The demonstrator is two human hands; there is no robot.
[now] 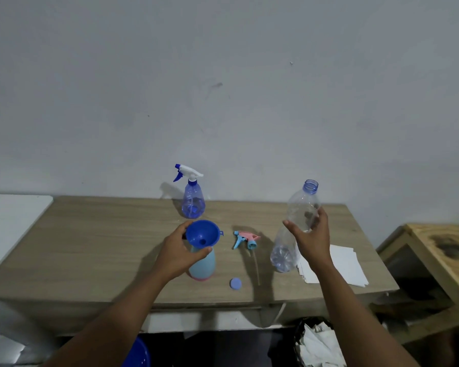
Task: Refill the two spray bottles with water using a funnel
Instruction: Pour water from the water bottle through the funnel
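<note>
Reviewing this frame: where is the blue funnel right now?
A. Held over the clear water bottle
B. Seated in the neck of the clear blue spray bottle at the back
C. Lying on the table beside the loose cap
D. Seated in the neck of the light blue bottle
D: the blue funnel sits in the top of the light blue bottle, steadied by the left hand, while the right hand holds the uncapped clear water bottle off to the side.

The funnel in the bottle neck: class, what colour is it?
Dark blue; the funnel shows clearly in the head view, steadied by the left hand.
</note>
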